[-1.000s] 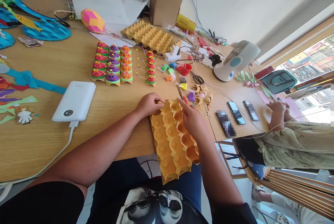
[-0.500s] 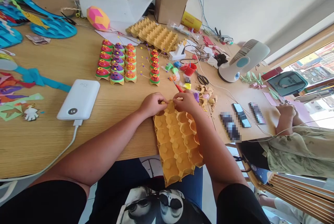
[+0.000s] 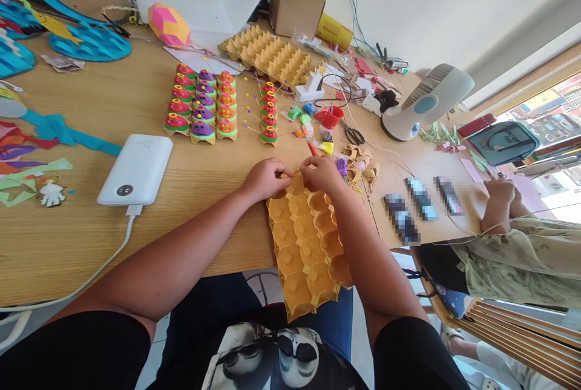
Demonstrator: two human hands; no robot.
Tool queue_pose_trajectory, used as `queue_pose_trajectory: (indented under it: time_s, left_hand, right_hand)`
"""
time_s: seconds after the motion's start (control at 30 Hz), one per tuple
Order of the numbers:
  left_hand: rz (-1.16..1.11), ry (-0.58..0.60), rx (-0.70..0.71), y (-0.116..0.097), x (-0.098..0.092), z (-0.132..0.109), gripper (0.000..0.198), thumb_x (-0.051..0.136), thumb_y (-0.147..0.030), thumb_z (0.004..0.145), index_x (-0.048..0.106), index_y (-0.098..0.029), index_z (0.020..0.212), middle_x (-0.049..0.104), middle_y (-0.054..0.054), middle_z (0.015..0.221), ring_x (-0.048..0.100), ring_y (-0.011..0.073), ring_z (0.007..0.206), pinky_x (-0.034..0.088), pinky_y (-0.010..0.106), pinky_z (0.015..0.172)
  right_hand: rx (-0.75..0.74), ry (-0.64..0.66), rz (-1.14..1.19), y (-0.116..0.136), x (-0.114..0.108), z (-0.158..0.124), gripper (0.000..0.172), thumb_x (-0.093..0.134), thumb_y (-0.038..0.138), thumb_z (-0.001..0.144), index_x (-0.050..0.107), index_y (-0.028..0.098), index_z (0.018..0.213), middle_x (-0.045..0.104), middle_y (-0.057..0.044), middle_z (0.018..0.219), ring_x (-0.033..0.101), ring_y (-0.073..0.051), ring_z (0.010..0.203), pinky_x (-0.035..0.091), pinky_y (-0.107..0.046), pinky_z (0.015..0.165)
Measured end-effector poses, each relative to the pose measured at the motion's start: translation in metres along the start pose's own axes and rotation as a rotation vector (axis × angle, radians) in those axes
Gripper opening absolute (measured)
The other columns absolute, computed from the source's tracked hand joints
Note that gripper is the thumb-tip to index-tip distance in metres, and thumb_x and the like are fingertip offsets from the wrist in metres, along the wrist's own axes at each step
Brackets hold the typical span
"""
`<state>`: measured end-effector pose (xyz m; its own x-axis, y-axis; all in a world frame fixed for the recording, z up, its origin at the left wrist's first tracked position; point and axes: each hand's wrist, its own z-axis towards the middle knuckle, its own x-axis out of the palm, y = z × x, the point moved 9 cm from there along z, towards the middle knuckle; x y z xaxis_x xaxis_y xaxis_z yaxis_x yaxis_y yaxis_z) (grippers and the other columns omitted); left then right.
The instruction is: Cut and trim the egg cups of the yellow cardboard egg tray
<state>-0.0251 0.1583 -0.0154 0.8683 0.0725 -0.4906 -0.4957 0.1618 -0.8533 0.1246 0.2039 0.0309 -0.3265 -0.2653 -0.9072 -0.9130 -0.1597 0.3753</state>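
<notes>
A yellow-brown egg tray (image 3: 295, 251) hangs over the front edge of the table, its far end resting on the top. Its far edge is pinched by my left hand (image 3: 269, 179) at the corner and by my right hand (image 3: 321, 173) a little further right, fingers closed on both. The two hands are close together. Just beyond my right hand a red-handled tool (image 3: 311, 146) points up and left; its lower part is hidden, so I cannot tell whether the hand touches it. Torn egg-tray pieces (image 3: 358, 163) lie with crumbs to the right.
Painted egg-cup strips (image 3: 204, 102) stand in rows beyond my hands, near another egg tray (image 3: 267, 54). A white power bank (image 3: 136, 169) lies left. Scissors (image 3: 353, 134), a red cup (image 3: 333, 117), a fan (image 3: 426, 102) and phones (image 3: 421, 198) are right, beside another person's hands (image 3: 500, 193).
The view has shifted slightly. Both hands keep their pinch on the tray's far edge, with hardly any movement; less of the red-handled tool shows above my right hand.
</notes>
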Motion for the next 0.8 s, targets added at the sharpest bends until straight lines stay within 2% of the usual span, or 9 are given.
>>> queue_pose_trajectory:
  time_s: [0.13, 0.23, 0.3, 0.4, 0.47, 0.5, 0.53, 0.63, 0.8]
  left_hand:
    - [0.021, 0.005, -0.005, 0.001, 0.000, 0.000, 0.026, 0.065, -0.031, 0.074, 0.084, -0.020, 0.089, 0.073, 0.003, 0.087, 0.064, 0.0189, 0.081, 0.050, 0.029, 0.077]
    - [0.018, 0.006, 0.006, 0.000, 0.000, 0.001, 0.026, 0.065, -0.031, 0.074, 0.084, -0.020, 0.088, 0.073, 0.003, 0.086, 0.065, 0.0186, 0.081, 0.050, 0.029, 0.076]
    - [0.007, 0.002, 0.008, -0.001, 0.000, 0.001, 0.026, 0.066, -0.031, 0.073, 0.084, -0.020, 0.088, 0.073, 0.003, 0.087, 0.065, 0.0186, 0.081, 0.050, 0.028, 0.076]
    - [-0.002, 0.001, -0.003, -0.001, -0.001, 0.000, 0.025, 0.066, -0.033, 0.073, 0.083, -0.020, 0.087, 0.074, 0.003, 0.088, 0.066, 0.0185, 0.082, 0.050, 0.028, 0.075]
    - [-0.004, 0.003, -0.010, -0.001, -0.001, 0.000, 0.025, 0.066, -0.032, 0.073, 0.084, -0.021, 0.087, 0.075, 0.003, 0.089, 0.066, 0.0184, 0.082, 0.050, 0.028, 0.076]
    - [-0.005, 0.005, -0.010, -0.001, -0.001, 0.000, 0.025, 0.066, -0.031, 0.073, 0.084, -0.021, 0.087, 0.075, 0.003, 0.089, 0.067, 0.0183, 0.082, 0.051, 0.028, 0.076]
    - [-0.007, 0.006, -0.010, -0.001, 0.000, 0.001, 0.026, 0.066, -0.031, 0.073, 0.084, -0.021, 0.088, 0.075, 0.003, 0.089, 0.067, 0.0184, 0.082, 0.051, 0.028, 0.076]
    - [-0.004, 0.001, 0.001, 0.000, 0.000, 0.001, 0.025, 0.067, -0.033, 0.073, 0.084, -0.021, 0.087, 0.075, 0.003, 0.090, 0.067, 0.0193, 0.084, 0.051, 0.029, 0.077]
    - [0.020, -0.010, 0.007, 0.001, 0.000, 0.002, 0.029, 0.068, -0.035, 0.073, 0.085, -0.020, 0.090, 0.074, 0.004, 0.090, 0.066, 0.0194, 0.081, 0.051, 0.030, 0.078]
  right_hand:
    - [-0.007, -0.026, -0.025, -0.002, 0.000, -0.001, 0.026, 0.057, 0.030, 0.095, 0.077, 0.022, 0.109, 0.064, -0.011, 0.121, 0.061, -0.023, 0.109, 0.047, -0.038, 0.099]
    - [-0.078, -0.011, -0.019, 0.000, -0.005, -0.003, 0.032, 0.051, 0.027, 0.099, 0.077, 0.022, 0.115, 0.066, -0.010, 0.116, 0.061, -0.021, 0.110, 0.046, -0.033, 0.099]
    - [-0.135, 0.002, -0.006, 0.001, -0.013, -0.011, 0.039, 0.046, 0.024, 0.100, 0.074, 0.025, 0.127, 0.067, -0.007, 0.114, 0.061, -0.019, 0.111, 0.045, -0.029, 0.099]
    - [-0.181, -0.024, -0.027, 0.004, -0.030, -0.036, 0.057, 0.038, 0.021, 0.101, 0.048, 0.029, 0.157, 0.068, -0.008, 0.120, 0.063, -0.020, 0.106, 0.048, -0.032, 0.094]
    - [-0.208, -0.042, -0.089, 0.010, -0.036, -0.061, 0.067, 0.039, 0.022, 0.100, 0.029, 0.029, 0.166, 0.069, -0.009, 0.127, 0.064, -0.024, 0.111, 0.048, -0.035, 0.094]
    - [-0.198, -0.049, -0.122, 0.011, -0.037, -0.073, 0.068, 0.039, 0.024, 0.101, 0.025, 0.028, 0.168, 0.069, -0.010, 0.131, 0.064, -0.026, 0.113, 0.049, -0.036, 0.093]
    - [-0.171, -0.046, -0.151, 0.010, -0.036, -0.085, 0.066, 0.038, 0.027, 0.102, 0.027, 0.026, 0.167, 0.069, -0.011, 0.133, 0.066, -0.027, 0.112, 0.050, -0.036, 0.091]
    - [-0.100, 0.008, -0.225, 0.006, -0.026, -0.113, 0.062, 0.037, 0.031, 0.104, 0.032, 0.025, 0.165, 0.076, -0.011, 0.122, 0.071, -0.028, 0.099, 0.051, -0.035, 0.079]
    - [-0.122, 0.047, -0.272, 0.003, -0.009, -0.137, 0.061, 0.038, 0.032, 0.105, 0.031, 0.028, 0.165, 0.079, -0.007, 0.113, 0.073, -0.024, 0.090, 0.047, -0.030, 0.072]
